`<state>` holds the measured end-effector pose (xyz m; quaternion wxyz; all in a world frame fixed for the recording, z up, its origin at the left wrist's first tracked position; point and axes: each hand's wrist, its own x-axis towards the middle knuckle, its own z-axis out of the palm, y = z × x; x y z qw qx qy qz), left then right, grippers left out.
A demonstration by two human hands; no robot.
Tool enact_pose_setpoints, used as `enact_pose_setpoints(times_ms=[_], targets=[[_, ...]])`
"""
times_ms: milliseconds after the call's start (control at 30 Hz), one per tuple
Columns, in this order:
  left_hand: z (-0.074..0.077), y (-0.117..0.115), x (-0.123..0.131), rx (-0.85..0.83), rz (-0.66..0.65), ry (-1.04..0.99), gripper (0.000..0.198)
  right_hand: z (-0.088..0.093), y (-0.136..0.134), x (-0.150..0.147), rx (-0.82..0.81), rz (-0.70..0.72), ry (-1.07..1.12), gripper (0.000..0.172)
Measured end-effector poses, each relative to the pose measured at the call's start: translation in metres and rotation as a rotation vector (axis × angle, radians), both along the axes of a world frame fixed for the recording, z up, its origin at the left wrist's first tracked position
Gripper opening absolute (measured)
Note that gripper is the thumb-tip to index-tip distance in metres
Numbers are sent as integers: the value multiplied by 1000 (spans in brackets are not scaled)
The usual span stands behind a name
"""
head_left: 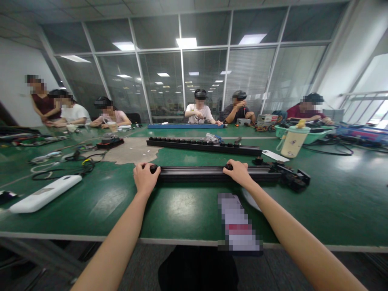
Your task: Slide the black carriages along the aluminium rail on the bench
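Note:
A long black rail (194, 174) with a groove along its top lies crosswise on the green table in front of me. My left hand (145, 178) is closed around its left end, where a small dark part (154, 168) shows between thumb and fingers. Farther right, my right hand (239, 171) pinches a small black part (228, 166) at the top of the rail. Several loose black parts (294, 178) are heaped by the rail's right end. Behind it lies a second black rail (200, 146) with a row of small black pieces along its top.
A blurred-out phone-like object (239, 226) lies at the table's front edge. To the left are a white power bank-like case (45, 194) and cables (87, 163). A lidded cup (294, 141) and green basket (317, 135) stand right. Several people sit across the table.

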<state>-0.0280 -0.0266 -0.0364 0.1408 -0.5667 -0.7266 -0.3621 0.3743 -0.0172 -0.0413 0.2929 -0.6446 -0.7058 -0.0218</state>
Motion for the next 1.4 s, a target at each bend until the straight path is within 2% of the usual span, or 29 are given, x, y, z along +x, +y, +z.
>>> enact_pose_setpoints(times_ms=[167, 467, 700, 1400], targets=[[0, 0, 0, -11, -2, -1, 40, 1, -3, 5, -6, 58, -25, 26], [1, -1, 0, -10, -2, -3, 39, -3, -2, 5, 6, 24, -6, 28], [1, -1, 1, -1, -8, -12, 38, -5, -2, 6, 42, 64, 30, 23], [-1, 1, 0, 11, -11, 1, 39, -10, 2, 8, 71, 27, 22, 23]])
